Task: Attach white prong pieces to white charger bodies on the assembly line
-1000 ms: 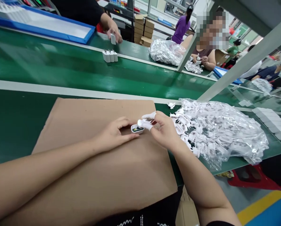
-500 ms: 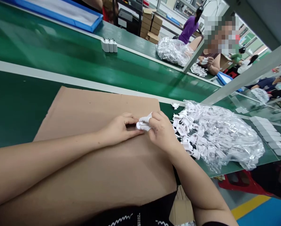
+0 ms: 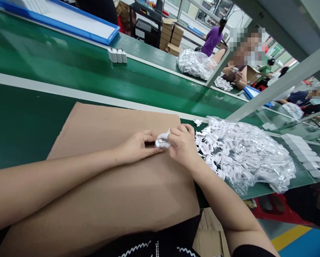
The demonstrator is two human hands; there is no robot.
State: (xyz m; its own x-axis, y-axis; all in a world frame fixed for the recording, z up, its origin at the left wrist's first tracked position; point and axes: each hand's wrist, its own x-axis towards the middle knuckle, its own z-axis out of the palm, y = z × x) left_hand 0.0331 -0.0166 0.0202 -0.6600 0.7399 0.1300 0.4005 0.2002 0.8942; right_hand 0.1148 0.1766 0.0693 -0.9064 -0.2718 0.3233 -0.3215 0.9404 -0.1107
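Note:
Over a brown cardboard sheet [image 3: 117, 192], my two hands meet at a small white plug part [image 3: 158, 143]. My left hand [image 3: 137, 145] comes from the left, its thumb and fingertips closed on the part's left end. White finger covers [image 3: 164, 136] are on the thumb and forefinger of my right hand [image 3: 184, 147], which pinch the part from the right. The other right fingers are curled above. Much of the part is hidden by the fingers. Right of my right hand, loose white plug parts [image 3: 206, 142] spill from a clear plastic bag [image 3: 259, 157].
Beyond the cardboard runs a green conveyor belt [image 3: 95, 80] carrying several white adapters [image 3: 117, 56]. A blue tray [image 3: 110, 38] lies on the far side. A slanted metal post [image 3: 278, 85] rises at right, near a row of white boxes [image 3: 301, 153]. Co-workers sit across the line.
The view has shifted slightly. The white adapters have moved left along the belt relative to the blue tray. My right hand's free fingers have lifted a little; both hands stay at the plug part.

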